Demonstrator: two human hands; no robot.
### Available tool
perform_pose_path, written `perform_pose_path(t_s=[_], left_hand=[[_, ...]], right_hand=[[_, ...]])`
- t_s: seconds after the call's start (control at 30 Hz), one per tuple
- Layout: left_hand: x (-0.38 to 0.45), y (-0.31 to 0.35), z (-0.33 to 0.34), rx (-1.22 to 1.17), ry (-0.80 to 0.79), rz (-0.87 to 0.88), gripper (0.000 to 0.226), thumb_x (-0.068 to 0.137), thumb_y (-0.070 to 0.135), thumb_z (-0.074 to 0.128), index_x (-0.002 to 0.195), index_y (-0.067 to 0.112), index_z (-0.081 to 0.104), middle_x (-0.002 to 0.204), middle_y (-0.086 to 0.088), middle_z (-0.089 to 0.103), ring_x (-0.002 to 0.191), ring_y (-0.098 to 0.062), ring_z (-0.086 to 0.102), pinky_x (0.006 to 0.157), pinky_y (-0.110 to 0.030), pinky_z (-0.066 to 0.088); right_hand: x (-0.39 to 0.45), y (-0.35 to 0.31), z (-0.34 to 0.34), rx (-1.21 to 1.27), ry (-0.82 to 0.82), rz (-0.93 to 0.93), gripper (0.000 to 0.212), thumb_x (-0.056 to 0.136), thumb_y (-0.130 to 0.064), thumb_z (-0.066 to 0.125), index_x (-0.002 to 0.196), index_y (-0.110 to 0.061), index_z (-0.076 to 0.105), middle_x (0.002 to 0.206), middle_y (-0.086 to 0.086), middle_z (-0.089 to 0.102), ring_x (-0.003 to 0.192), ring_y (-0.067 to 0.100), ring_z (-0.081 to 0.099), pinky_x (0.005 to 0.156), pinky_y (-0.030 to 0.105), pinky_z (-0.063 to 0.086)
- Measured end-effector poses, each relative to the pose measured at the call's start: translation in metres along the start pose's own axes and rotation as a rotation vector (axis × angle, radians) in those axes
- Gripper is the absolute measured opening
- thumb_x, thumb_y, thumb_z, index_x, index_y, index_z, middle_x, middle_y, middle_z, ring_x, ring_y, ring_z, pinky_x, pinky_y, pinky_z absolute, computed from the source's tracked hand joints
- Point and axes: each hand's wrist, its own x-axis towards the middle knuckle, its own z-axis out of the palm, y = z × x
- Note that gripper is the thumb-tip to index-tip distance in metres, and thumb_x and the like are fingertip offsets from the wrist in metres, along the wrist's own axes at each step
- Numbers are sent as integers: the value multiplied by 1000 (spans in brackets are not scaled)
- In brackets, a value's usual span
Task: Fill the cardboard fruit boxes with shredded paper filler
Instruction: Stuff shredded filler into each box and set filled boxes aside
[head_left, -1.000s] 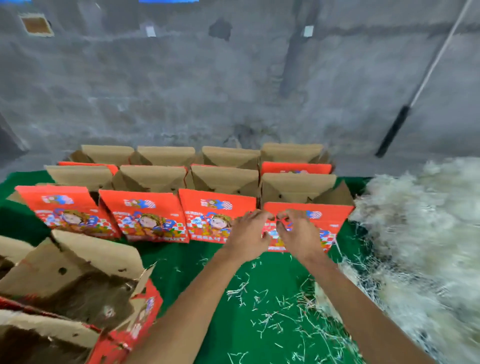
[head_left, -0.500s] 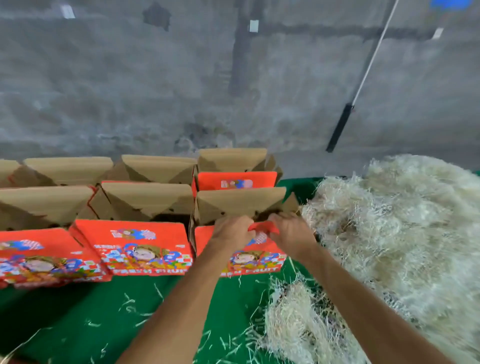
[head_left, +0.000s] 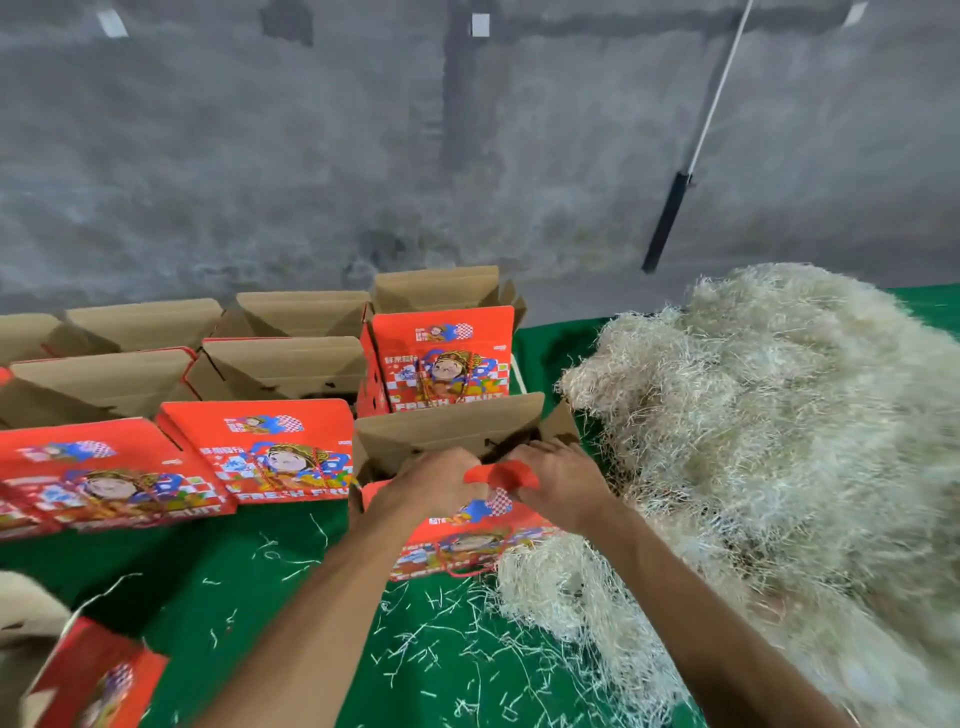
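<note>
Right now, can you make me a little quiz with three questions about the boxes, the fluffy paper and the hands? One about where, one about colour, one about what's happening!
1. Where is the big pile of shredded paper?
A. Right of the boxes
B. Left of the boxes
C. Inside the back boxes

2. What colour is the table cover?
A. Blue
B. Green
C. Yellow

3. What are the left hand and right hand doing?
A. Scooping paper
B. Resting flat on the table
C. Holding the red flap of the nearest box

Answers: 1 A, the pale heap sits on the right side. 2 B, green shows between the scattered paper bits. 3 C, both hands' fingers curl on the flap at the open box's front.
</note>
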Motion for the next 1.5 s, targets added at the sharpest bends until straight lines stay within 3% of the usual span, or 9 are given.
perform_pose_path(t_s=[0.43,0.63,0.83,0.93,1.0,1.07,1.17,1.33,1.5], left_hand=[[-177,40,55,-95,-42,47,37,91,39,59,69,9,55,58,4,50,53,-12,44,53,-33,35],[-237,37,71,-9,80,40,41,95,40,59,67,11,51,54,-1,50,46,-8,40,48,-27,28],[-259,10,58,109,257,3,24,98,45,52,83,30,65,66,17,62,58,5,54,50,-18,35],[-249,19,46,33,277,4,26,100,44,48,82,33,63,68,15,63,57,-3,56,51,-22,39],[-235,29,44,7,310,8,24,102,37,47,87,29,63,70,11,64,58,-4,56,53,-24,42],[-220,36,43,38,352,2,21,103,31,47,87,27,61,68,10,61,57,-4,55,51,-23,40],[-203,44,41,50,405,27,18,102,26,48,91,25,62,73,7,64,63,-14,59,55,-29,44],[-190,50,42,283,327,-59,33,101,15,47,125,36,58,92,1,73,72,-18,67,68,-38,57],[-187,38,53,410,342,-123,53,98,10,50,140,43,46,91,7,72,66,-14,63,65,-31,55]], right_hand=[[-170,-81,-11,127,16,-22,14,92,-40,58,104,-34,60,104,-11,64,105,16,59,97,36,45],[-212,-114,-19,284,59,-109,12,91,-33,62,102,-32,67,95,-12,59,93,14,59,74,30,46],[-237,-94,-12,530,402,82,14,99,-33,49,103,-28,62,93,-16,59,80,0,59,64,14,48],[-227,-68,11,495,189,288,12,98,-28,57,110,-26,58,107,-7,64,89,9,62,73,22,53],[-221,-60,37,338,-60,332,49,95,-52,56,133,-22,48,132,2,56,119,21,56,96,41,52],[-219,-55,63,217,-286,387,98,80,-80,50,153,-21,23,159,10,27,144,39,29,112,59,32],[-219,-43,104,133,-509,444,130,62,-95,48,156,-28,-12,162,14,-21,147,49,-7,111,75,10],[-225,-19,150,-3,-615,397,142,53,-96,53,152,-28,-22,151,19,-36,142,58,-13,103,82,4],[-235,-9,177,-28,-584,358,113,73,-78,60,155,-27,1,163,15,-15,143,57,-1,106,78,17]])
